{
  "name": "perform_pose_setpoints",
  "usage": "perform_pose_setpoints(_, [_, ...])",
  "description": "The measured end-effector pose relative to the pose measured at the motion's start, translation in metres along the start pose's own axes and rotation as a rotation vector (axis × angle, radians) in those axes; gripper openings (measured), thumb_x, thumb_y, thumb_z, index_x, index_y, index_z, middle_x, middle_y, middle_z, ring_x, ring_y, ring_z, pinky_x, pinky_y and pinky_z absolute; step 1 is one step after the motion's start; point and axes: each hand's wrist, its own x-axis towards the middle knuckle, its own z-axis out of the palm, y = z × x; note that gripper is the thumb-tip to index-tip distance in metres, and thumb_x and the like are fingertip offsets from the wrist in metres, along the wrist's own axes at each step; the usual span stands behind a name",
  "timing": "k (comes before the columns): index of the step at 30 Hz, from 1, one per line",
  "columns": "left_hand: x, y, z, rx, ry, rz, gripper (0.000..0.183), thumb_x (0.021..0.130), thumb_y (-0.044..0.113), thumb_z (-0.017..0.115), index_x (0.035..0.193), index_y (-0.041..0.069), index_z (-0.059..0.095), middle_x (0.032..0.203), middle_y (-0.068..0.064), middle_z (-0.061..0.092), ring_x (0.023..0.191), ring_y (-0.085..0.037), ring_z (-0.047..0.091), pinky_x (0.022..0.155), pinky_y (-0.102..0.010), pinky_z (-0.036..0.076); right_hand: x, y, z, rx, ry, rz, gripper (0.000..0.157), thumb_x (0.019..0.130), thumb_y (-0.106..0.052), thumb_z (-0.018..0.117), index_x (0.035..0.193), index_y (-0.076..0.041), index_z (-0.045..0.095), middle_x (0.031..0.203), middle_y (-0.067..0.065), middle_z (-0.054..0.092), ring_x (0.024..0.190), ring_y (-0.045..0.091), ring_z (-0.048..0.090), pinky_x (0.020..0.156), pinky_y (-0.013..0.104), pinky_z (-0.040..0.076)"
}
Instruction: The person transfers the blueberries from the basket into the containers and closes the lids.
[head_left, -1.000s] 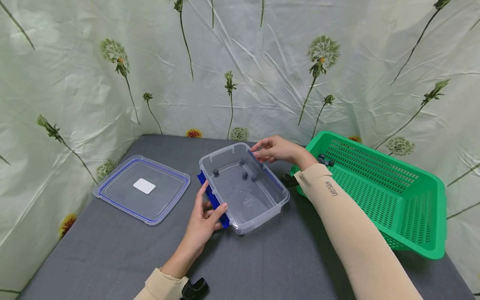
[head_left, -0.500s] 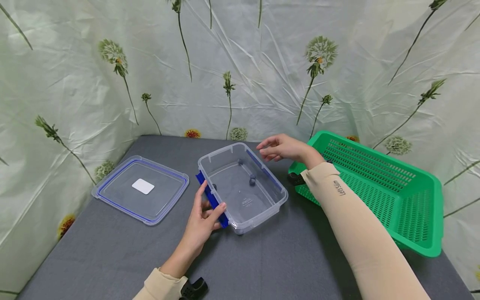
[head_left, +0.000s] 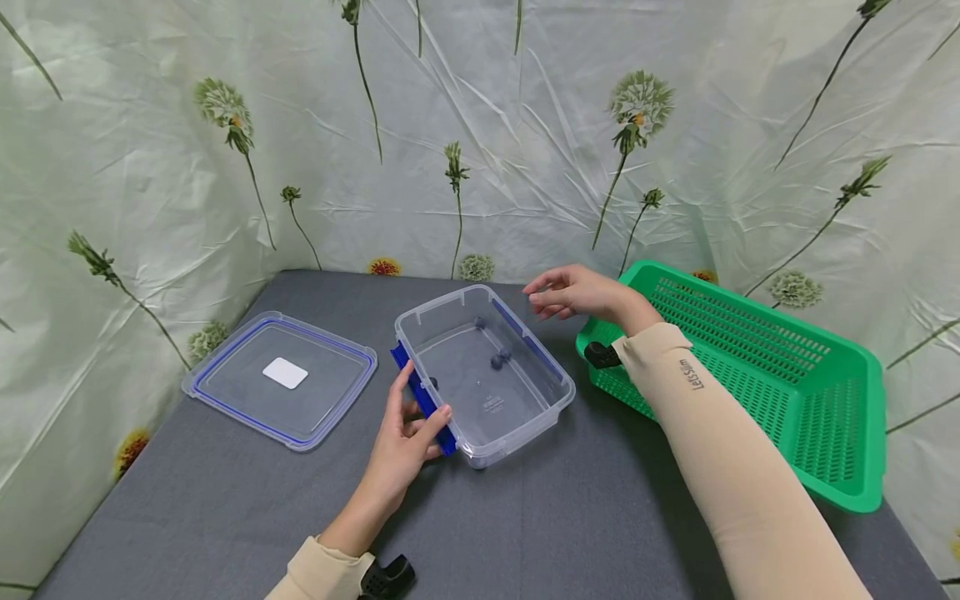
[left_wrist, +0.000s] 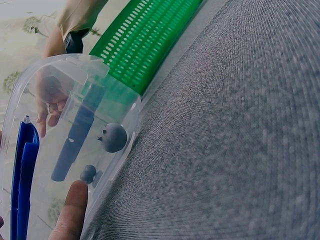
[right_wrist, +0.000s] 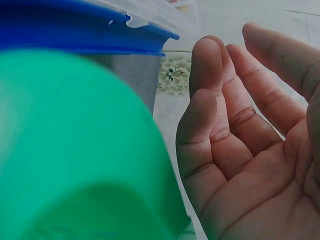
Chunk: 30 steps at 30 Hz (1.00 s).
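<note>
My left hand point(head_left: 401, 450) holds a clear plastic food container point(head_left: 517, 429) by its near-left side, with the thumb and fingers on the blue latch flap point(head_left: 423, 398). Several blueberries point(head_left: 497, 362) lie on the container's floor; in the left wrist view one blueberry point(left_wrist: 114, 138) shows large through the wall. Beyond the container's far-right side, my right hand point(head_left: 573, 293) hovers between it and the green basket point(head_left: 873, 433). Its fingers are loosely bent, and the palm point(right_wrist: 265, 195) holds nothing in the right wrist view.
To the left, a clear lid point(head_left: 247, 417) with a blue seal and white label lies flat on the grey tabletop point(head_left: 247, 508). The slotted green basket stands at the right, partly covered by the right sleeve point(head_left: 720, 433). A flower-printed sheet point(head_left: 540, 142) hangs behind.
My right hand has drawn away from the container's far-right flap, up and right toward the basket. Blueberries inside the container have rolled about. My left hand keeps its hold.
</note>
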Motion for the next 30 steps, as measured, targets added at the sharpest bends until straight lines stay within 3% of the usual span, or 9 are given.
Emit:
perform_pose_setpoints(4, [0.000, 0.000, 0.001, 0.006, 0.002, -0.006, 0.088, 0.106, 0.026, 0.071, 0.169, 0.049, 0.014, 0.141, -0.021, 0.051, 0.113, -0.024, 0.071, 0.087, -0.046, 0.066, -0.004, 0.002, -0.006, 0.002, 0.012, 0.005, 0.043, 0.110, -0.028, 0.063, 0.147, -0.006, 0.062, 0.123, 0.009, 0.075, 0.122, 0.034, 0.069, 0.095, 0.032, 0.057])
perform_pose_setpoints(14, [0.000, 0.000, 0.001, 0.010, 0.010, -0.015, 0.088, 0.106, 0.028, 0.072, 0.169, 0.051, 0.014, 0.140, -0.021, 0.051, 0.113, -0.024, 0.071, 0.087, -0.046, 0.067, -0.018, 0.006, -0.020, 0.044, 0.058, 0.021, 0.042, 0.110, -0.025, 0.063, 0.147, -0.003, 0.062, 0.123, 0.010, 0.074, 0.104, 0.015, 0.072, 0.084, 0.026, 0.055])
perform_pose_setpoints(30, [0.000, -0.001, 0.001, -0.009, 0.002, -0.006, 0.088, 0.106, 0.027, 0.071, 0.168, 0.051, 0.014, 0.142, -0.020, 0.050, 0.113, -0.023, 0.071, 0.085, -0.043, 0.066, -0.040, 0.024, -0.042, 0.086, 0.105, 0.042, 0.043, 0.112, -0.023, 0.060, 0.148, 0.000, 0.058, 0.104, -0.003, 0.075, 0.092, 0.011, 0.070, 0.075, 0.026, 0.052])
